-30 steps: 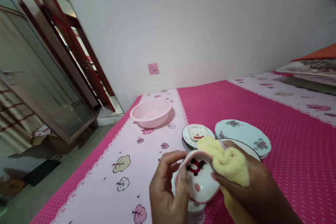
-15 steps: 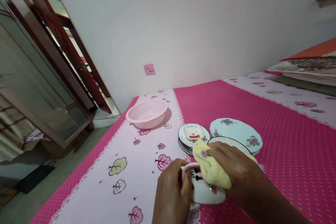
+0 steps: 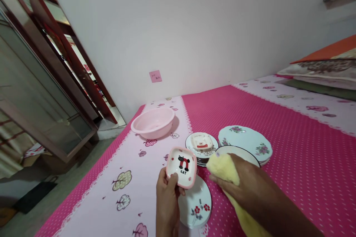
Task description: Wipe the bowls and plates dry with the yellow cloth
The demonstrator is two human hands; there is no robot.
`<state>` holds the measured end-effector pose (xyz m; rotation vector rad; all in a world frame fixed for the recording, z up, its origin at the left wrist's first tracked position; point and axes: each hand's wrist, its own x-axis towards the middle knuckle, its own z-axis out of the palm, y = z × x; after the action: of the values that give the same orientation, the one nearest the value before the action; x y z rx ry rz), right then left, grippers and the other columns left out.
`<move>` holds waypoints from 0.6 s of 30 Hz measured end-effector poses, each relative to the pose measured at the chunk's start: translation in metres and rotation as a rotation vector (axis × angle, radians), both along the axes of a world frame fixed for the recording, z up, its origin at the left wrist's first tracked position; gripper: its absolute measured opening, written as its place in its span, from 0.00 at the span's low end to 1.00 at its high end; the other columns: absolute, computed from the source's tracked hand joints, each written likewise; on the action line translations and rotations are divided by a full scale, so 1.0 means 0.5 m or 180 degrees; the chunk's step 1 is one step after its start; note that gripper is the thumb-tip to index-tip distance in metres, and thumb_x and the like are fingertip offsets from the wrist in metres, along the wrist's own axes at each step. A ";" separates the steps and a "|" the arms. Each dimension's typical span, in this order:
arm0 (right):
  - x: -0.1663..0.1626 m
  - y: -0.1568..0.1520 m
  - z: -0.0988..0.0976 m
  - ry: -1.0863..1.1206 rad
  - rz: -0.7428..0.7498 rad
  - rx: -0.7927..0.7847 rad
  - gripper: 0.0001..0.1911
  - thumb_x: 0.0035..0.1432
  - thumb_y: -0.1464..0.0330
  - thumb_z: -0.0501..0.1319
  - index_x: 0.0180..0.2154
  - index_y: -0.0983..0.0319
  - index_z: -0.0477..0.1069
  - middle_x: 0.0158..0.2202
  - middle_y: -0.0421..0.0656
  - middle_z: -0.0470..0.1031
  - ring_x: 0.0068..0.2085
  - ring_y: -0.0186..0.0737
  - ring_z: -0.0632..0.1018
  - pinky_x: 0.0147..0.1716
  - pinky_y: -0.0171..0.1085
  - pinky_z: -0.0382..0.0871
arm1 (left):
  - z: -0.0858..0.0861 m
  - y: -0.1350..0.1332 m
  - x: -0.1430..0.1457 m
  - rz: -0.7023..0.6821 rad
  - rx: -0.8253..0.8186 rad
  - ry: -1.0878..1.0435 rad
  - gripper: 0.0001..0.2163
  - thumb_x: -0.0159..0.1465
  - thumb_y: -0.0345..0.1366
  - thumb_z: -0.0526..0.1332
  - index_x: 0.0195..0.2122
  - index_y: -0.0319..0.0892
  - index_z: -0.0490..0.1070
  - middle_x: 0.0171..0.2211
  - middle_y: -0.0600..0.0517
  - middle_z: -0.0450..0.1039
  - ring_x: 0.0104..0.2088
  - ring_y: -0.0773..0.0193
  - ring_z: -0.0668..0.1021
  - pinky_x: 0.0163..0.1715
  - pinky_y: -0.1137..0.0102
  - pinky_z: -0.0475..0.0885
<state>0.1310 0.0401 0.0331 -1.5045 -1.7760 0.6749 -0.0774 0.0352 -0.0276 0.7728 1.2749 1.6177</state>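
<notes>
My left hand [image 3: 169, 194] grips a small square dish [image 3: 182, 166] with a pink rim, a black-and-red cat and the word CAT inside. Its thumb presses over the near rim, and the inside of the dish faces me. Bunched in my right hand [image 3: 244, 179] is a yellow cloth [image 3: 224, 166], held apart from the dish, with one end hanging below the wrist. Under the dish and my left hand lies a white plate [image 3: 194, 214] with red flowers. Behind, another small square dish [image 3: 201, 142] rests on a stack of dark-rimmed plates [image 3: 188, 144].
Oval floral plates [image 3: 247, 139] lie beyond a dark-rimmed bowl or plate [image 3: 241, 152], partly hidden by my right hand. A pink basin [image 3: 152, 124] stands back left on the pink patterned cloth [image 3: 150, 192]. Folded bedding [image 3: 325, 70] lies at the right by the wall.
My left hand has turned the dish up to face me and moved it left and up. My right hand and the yellow cloth have come away from it, uncovering the flowered plate.
</notes>
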 end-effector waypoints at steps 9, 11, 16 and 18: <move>-0.065 0.003 -0.012 0.0709 0.0307 -0.0071 0.11 0.59 0.59 0.64 0.39 0.59 0.75 0.37 0.46 0.84 0.38 0.49 0.83 0.38 0.44 0.72 | 0.039 -0.030 0.062 0.0075 0.0217 -0.0028 0.21 0.58 0.45 0.71 0.48 0.44 0.70 0.35 0.52 0.77 0.29 0.64 0.79 0.31 0.71 0.76; -0.061 0.006 -0.013 0.0646 0.0156 0.0077 0.11 0.60 0.59 0.62 0.38 0.59 0.75 0.35 0.46 0.84 0.36 0.49 0.83 0.37 0.43 0.72 | 0.052 -0.035 0.070 0.0104 0.0318 -0.0010 0.22 0.58 0.47 0.71 0.50 0.44 0.70 0.39 0.49 0.78 0.33 0.61 0.81 0.32 0.70 0.77; -0.034 0.013 -0.010 0.0670 -0.0181 0.0113 0.11 0.59 0.59 0.60 0.37 0.59 0.74 0.34 0.46 0.83 0.36 0.49 0.82 0.36 0.43 0.72 | 0.085 -0.051 0.062 -0.0097 0.0386 0.0674 0.18 0.63 0.52 0.66 0.44 0.43 0.77 0.34 0.51 0.78 0.29 0.64 0.78 0.30 0.72 0.75; -0.026 0.013 -0.010 0.0583 -0.0220 0.0112 0.11 0.59 0.59 0.60 0.37 0.59 0.74 0.35 0.46 0.83 0.36 0.49 0.82 0.37 0.44 0.71 | 0.090 -0.056 0.054 -0.0208 0.0360 0.1081 0.18 0.64 0.53 0.66 0.42 0.42 0.78 0.30 0.52 0.76 0.28 0.64 0.75 0.31 0.72 0.74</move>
<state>0.1180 0.0467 0.0283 -1.4262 -1.5834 0.7191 -0.0505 0.0072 0.0176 1.1863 1.3840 1.5603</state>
